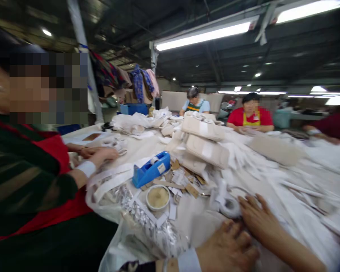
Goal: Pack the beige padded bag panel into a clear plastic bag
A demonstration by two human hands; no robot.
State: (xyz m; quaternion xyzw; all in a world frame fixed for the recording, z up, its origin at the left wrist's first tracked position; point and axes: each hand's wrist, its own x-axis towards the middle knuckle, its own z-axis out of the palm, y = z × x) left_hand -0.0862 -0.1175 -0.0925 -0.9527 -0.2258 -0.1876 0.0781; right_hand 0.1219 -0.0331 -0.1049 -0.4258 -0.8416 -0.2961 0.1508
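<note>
My left hand [228,247] rests at the bottom of the view on white cloth, its fingers curled under; whether it holds anything is hidden. My right hand [259,219] lies just to its right with fingers stretched out flat on the cloth. Its fingertips touch a blurred white piece with a metal ring [229,202]. Both hands are smeared by motion.
A blue tape dispenser [151,170] and a small round bowl of paste [158,197] sit left of my hands among paper tags. Stacked beige bundles [206,149] stand behind. A co-worker's hands [98,153] work at the left; two people sit across the cloth-covered table [300,211].
</note>
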